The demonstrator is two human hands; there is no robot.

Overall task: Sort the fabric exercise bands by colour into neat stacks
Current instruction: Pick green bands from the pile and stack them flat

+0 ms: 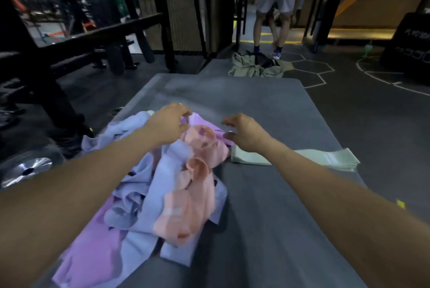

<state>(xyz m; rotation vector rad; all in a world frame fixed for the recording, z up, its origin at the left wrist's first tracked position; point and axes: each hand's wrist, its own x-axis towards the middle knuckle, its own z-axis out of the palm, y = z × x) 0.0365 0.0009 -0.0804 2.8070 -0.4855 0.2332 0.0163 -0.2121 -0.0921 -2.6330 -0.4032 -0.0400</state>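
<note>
Messy pile of soft fabric bands, pink, lilac and pale blue (176, 185), lies on grey mat (267, 110), running from near body away. Left hand (167, 124) at far end, seems to pinch lilac band (200, 120); blurry. Right hand (244, 131) open, empty, beside pile. Neat pale green stack (330, 159) right of pile.

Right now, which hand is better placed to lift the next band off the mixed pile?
Left, probably. The left hand already touches a purple band atop the mixed pile; the right hand hovers open beside it, above the green stack.
</note>
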